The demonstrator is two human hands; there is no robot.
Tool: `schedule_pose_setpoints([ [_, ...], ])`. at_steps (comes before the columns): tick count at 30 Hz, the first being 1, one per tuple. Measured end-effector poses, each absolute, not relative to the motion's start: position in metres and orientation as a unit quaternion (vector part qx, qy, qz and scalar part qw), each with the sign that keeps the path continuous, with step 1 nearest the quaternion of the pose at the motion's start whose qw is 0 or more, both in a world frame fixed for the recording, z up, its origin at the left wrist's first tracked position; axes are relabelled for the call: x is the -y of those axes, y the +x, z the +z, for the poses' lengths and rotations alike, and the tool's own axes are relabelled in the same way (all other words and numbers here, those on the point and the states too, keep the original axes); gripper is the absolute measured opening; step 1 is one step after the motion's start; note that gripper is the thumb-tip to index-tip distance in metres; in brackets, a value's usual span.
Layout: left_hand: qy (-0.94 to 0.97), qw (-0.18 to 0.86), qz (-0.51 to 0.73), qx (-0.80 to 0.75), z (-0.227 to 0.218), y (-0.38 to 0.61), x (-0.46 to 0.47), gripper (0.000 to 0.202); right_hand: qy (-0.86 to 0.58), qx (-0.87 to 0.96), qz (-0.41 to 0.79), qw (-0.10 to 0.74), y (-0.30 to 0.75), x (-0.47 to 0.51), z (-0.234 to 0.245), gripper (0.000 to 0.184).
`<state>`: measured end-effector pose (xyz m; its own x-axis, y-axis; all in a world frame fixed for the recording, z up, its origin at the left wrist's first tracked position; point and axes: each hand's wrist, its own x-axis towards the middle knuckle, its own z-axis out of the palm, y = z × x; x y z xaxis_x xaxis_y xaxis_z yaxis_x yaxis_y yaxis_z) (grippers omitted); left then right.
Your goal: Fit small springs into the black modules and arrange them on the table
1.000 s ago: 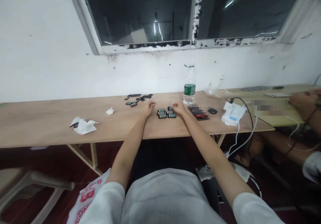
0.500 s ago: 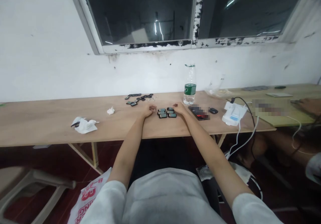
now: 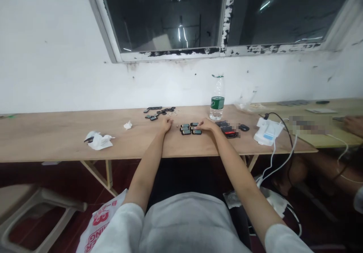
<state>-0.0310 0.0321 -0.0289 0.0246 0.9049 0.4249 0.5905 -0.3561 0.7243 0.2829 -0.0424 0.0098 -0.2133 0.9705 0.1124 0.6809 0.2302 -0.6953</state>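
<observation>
My left hand (image 3: 167, 125) rests on the table with its fingers curled together, left of a group of small grey-green rectangular pieces with black rims (image 3: 186, 132). Whatever those fingers hold, if anything, is too small to make out. The pieces lie in two short columns. At the right column, my right hand (image 3: 207, 125) reaches over with thumb and fingertips pinched at a piece (image 3: 196, 131); what is between them is hidden. A tiny pale bit (image 3: 177, 126) lies between my left hand and the pieces.
More black-rimmed pieces (image 3: 153, 118) and small pale bits (image 3: 171, 113) lie farther back. A water bottle (image 3: 217, 107), phone (image 3: 226, 128), black mouse (image 3: 244, 127) and white power strip (image 3: 268, 131) stand rightward. Crumpled tissue (image 3: 100, 141) lies left. A co-worker's hand (image 3: 353, 124) is far right.
My right hand has moved slightly nearer along the right column of pieces. My left fingers, more spread before, are now curled in. The view has shifted a little.
</observation>
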Motion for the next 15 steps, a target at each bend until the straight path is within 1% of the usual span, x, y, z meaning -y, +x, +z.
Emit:
schedule_pose_setpoints([
  [3,0.688,0.174,0.441,-0.55,-0.0303,-0.0329,-0.0317,0.021,-0.554,0.731,0.271,0.293,0.284,0.0414,0.0096,0.03],
  [6,0.688,0.179,0.435,-0.552,-0.0316,-0.0325,-0.0313,0.017,-0.546,0.716,0.293,0.323,0.283,0.041,0.0082,0.031],
  [10,0.699,0.174,0.43,-0.544,-0.0338,-0.0312,-0.0321,0.013,-0.51,0.68,0.367,0.378,0.2801,0.0411,0.0055,0.036],
  [15,0.703,0.179,0.421,-0.545,-0.0338,-0.0304,-0.0317,0.011,-0.481,0.641,0.429,0.417,0.2773,0.0418,0.0034,0.031],
])
